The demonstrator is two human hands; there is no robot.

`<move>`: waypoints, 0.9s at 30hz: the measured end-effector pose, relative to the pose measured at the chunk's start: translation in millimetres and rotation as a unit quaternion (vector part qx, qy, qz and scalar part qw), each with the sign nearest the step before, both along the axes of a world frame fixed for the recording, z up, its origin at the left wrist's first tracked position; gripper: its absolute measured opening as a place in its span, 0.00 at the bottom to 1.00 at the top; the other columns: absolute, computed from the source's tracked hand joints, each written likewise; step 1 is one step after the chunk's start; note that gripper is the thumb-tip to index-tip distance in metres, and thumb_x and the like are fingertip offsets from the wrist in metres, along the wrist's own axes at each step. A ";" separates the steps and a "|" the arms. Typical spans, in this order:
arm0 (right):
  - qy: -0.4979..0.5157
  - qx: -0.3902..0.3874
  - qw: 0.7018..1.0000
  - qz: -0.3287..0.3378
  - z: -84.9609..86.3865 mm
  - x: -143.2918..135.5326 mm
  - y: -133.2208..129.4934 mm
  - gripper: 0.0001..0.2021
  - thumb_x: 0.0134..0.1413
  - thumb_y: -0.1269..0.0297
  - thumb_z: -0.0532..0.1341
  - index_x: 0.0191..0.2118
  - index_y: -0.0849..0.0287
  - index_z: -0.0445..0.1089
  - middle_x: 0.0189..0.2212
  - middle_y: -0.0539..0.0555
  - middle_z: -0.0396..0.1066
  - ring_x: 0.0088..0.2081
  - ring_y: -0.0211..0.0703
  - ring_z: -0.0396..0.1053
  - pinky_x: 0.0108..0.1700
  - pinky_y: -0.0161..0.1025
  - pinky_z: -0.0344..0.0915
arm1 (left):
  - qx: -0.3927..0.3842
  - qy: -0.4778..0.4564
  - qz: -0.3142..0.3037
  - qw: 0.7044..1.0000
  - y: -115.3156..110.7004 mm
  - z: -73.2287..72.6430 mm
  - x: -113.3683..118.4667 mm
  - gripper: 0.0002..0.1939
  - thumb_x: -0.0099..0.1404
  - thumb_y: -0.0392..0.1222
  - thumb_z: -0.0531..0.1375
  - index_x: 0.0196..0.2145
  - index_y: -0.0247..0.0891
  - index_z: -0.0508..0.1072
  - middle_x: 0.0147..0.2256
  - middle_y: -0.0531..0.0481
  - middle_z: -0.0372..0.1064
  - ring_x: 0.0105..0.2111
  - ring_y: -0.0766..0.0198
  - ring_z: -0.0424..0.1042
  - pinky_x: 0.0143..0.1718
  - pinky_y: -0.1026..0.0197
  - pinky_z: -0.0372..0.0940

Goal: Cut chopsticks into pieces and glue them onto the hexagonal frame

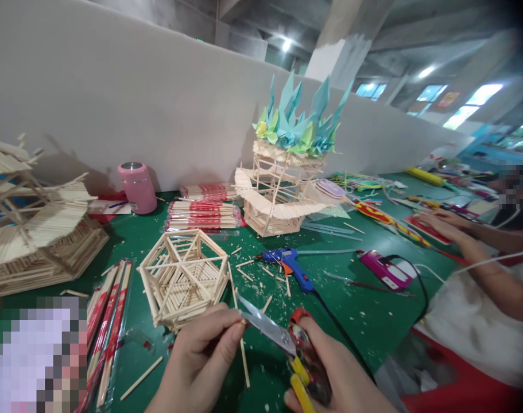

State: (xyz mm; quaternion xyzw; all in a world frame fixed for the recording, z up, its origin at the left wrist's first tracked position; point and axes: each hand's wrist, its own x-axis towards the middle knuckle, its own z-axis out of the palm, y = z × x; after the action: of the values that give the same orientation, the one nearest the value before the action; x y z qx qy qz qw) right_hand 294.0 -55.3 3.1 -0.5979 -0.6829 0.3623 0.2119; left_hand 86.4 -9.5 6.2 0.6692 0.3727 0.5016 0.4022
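Observation:
My right hand (330,367) is wrapped round the scissors (272,332), which have red and yellow handles; their blades are spread and point up and left. One blade reaches the fingertips of my left hand (205,350), pinched together on something too small to make out. Just behind my left hand sits a six-sided wooden stick frame (188,275). A thin wooden stick (244,361) lies beneath the blades, and another (141,378) is left of my left hand.
A blue glue gun (287,264) lies beyond the scissors, its cord running right. Stick structures stand at left and centre back, one topped with blue paper (304,115). A pink flask (137,188), stick packets (203,215) and a purple power strip (386,269) surround them. Another person's hands are at right.

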 end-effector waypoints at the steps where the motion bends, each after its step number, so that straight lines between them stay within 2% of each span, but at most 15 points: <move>1: -0.017 -0.002 1.000 0.000 -1.0 1.3 -1.2 0.22 0.38 0.65 0.64 0.42 0.56 0.58 0.30 0.53 0.71 0.27 0.43 0.70 0.27 0.33 0.68 | 0.001 0.009 -0.003 1.000 0.4 -0.2 -0.1 0.09 0.60 0.33 0.55 0.28 0.39 0.74 0.22 0.52 0.68 0.24 0.68 0.68 0.25 0.68 0.64; 3: -0.029 -0.011 1.000 -0.004 -2.0 1.3 -3.5 0.23 0.39 0.64 0.63 0.44 0.57 0.57 0.30 0.54 0.72 0.27 0.44 0.71 0.27 0.34 0.68 | 0.005 0.027 -0.019 0.999 0.3 -0.5 -0.6 0.10 0.61 0.34 0.54 0.27 0.38 0.73 0.22 0.52 0.68 0.24 0.67 0.68 0.25 0.67 0.63; 8: 0.007 -0.003 1.000 -0.026 -4.4 -2.4 2.7 0.12 0.47 0.62 0.58 0.39 0.56 0.59 0.31 0.53 0.72 0.32 0.44 0.73 0.32 0.34 0.68 | 0.013 0.062 -0.052 0.997 -4.9 0.8 -1.7 0.10 0.64 0.38 0.53 0.30 0.39 0.74 0.21 0.52 0.65 0.22 0.68 0.65 0.21 0.67 0.59; 10: -0.037 -0.005 0.997 -0.064 -10.9 1.8 11.3 0.13 0.49 0.60 0.57 0.41 0.57 0.60 0.32 0.54 0.72 0.33 0.45 0.73 0.34 0.36 0.69 | 0.014 0.071 -0.068 0.995 -8.2 1.5 0.0 0.11 0.64 0.38 0.52 0.31 0.38 0.74 0.22 0.51 0.66 0.23 0.68 0.66 0.23 0.67 0.60; 12: -0.138 0.001 0.985 -0.100 -20.0 10.4 20.5 0.15 0.49 0.59 0.57 0.42 0.59 0.62 0.32 0.56 0.73 0.33 0.48 0.73 0.35 0.41 0.69 | 0.025 0.091 -0.090 0.992 -11.6 0.3 3.4 0.10 0.65 0.37 0.52 0.32 0.37 0.73 0.24 0.50 0.67 0.25 0.67 0.68 0.25 0.67 0.61; 14: -0.201 0.022 0.973 -0.109 -27.9 20.9 27.5 0.18 0.47 0.61 0.58 0.45 0.62 0.63 0.35 0.59 0.72 0.37 0.53 0.72 0.39 0.46 0.69 | 0.041 0.135 -0.112 0.984 -15.0 -3.5 7.4 0.11 0.65 0.36 0.50 0.35 0.36 0.73 0.25 0.49 0.67 0.27 0.66 0.68 0.27 0.66 0.62; 16: -0.220 0.039 0.969 -0.105 -30.7 30.0 30.8 0.22 0.46 0.61 0.59 0.47 0.66 0.64 0.41 0.64 0.70 0.42 0.57 0.70 0.44 0.51 0.66 | 0.067 0.197 -0.119 0.971 -18.2 -8.8 10.0 0.12 0.65 0.36 0.49 0.36 0.37 0.73 0.25 0.48 0.68 0.26 0.64 0.69 0.26 0.65 0.62; 19: -0.222 0.115 0.963 -0.097 -22.3 32.3 28.5 0.21 0.47 0.59 0.59 0.46 0.66 0.67 0.47 0.67 0.67 0.47 0.59 0.67 0.49 0.53 0.63 | 0.124 0.306 -0.098 0.939 -23.0 -15.0 7.4 0.13 0.65 0.36 0.48 0.37 0.40 0.73 0.24 0.48 0.68 0.23 0.62 0.69 0.22 0.63 0.62; 21: -0.187 0.229 0.952 -0.074 -10.9 21.9 24.4 0.15 0.51 0.60 0.58 0.44 0.60 0.70 0.44 0.63 0.69 0.46 0.55 0.68 0.47 0.50 0.65 | 0.140 0.348 -0.084 0.923 -26.6 -16.0 1.3 0.13 0.65 0.36 0.48 0.37 0.40 0.72 0.23 0.49 0.68 0.21 0.62 0.69 0.20 0.63 0.62; 23: -0.102 0.317 0.943 -0.011 0.9 2.2 21.0 0.08 0.54 0.66 0.58 0.40 0.56 0.71 0.36 0.57 0.72 0.39 0.47 0.71 0.40 0.42 0.69 | 0.116 0.352 -0.073 0.926 -30.5 -14.7 -6.7 0.13 0.65 0.35 0.48 0.38 0.39 0.72 0.24 0.48 0.69 0.23 0.62 0.71 0.22 0.64 0.64; 25: -0.011 0.329 0.937 0.116 9.5 -22.1 20.5 0.09 0.52 0.65 0.61 0.40 0.56 0.71 0.32 0.55 0.72 0.33 0.43 0.71 0.34 0.37 0.69 | 0.082 0.335 -0.054 0.937 -34.3 -12.2 -15.5 0.13 0.65 0.34 0.48 0.38 0.37 0.71 0.27 0.47 0.71 0.26 0.62 0.72 0.26 0.64 0.67; 27: 0.035 0.328 0.930 0.162 13.7 -45.1 23.2 0.07 0.55 0.62 0.59 0.36 0.58 0.73 0.27 0.55 0.72 0.28 0.41 0.69 0.29 0.35 0.67 | 0.052 0.321 -0.052 0.944 -37.7 -8.9 -24.5 0.12 0.64 0.34 0.47 0.35 0.37 0.71 0.28 0.46 0.71 0.27 0.63 0.73 0.28 0.65 0.68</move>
State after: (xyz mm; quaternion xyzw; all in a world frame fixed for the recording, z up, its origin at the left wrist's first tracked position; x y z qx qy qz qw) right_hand 248.9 -32.1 16.8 -0.3631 -0.8436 0.1683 0.3580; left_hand 61.9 -47.2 -2.7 0.8332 0.4202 0.2571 0.2511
